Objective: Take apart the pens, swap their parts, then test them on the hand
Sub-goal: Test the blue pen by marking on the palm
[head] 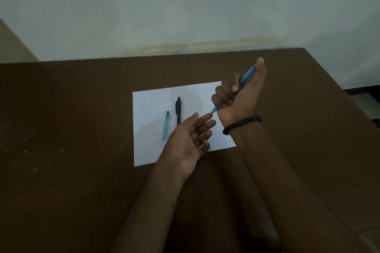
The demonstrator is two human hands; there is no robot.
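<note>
The step in hand looks like the last one, the test on the hand. The right hand (238, 96) is held up above the far right corner of the paper (152, 150), its grip clenched round a blue pen (244, 79), fingers curled about the barrel and the thumb standing up along the pen's upper end. The left hand (190, 139) lies palm up and released over the near part of the paper, fingers straight and loosely spread, holding nothing.

The blue pen's long axis runs on a slant, from its upper end by the thumb, far and to the right, down to its tip at the near left. The tip points down and left at the left hand's fingertips (208, 116) and sits just beside them; whether it touches the skin I cannot tell.

Judging from that, the next move calls for bringing the tip onto a finger or the palm and drawing a short stroke, with the left hand kept flat and steady and the pressure light. Whether the nib is out cannot be told in this dim light, so a click may be needed first.

Two more pieces lie on the paper, well left of the raised hand: a black pen (178, 109) with its long axis running near to far, its near end hidden behind the left hand, and a teal pen (166, 125) just left of it, nearly parallel and leaning slightly. The paper rests on the brown tabletop (72, 129)
</note>
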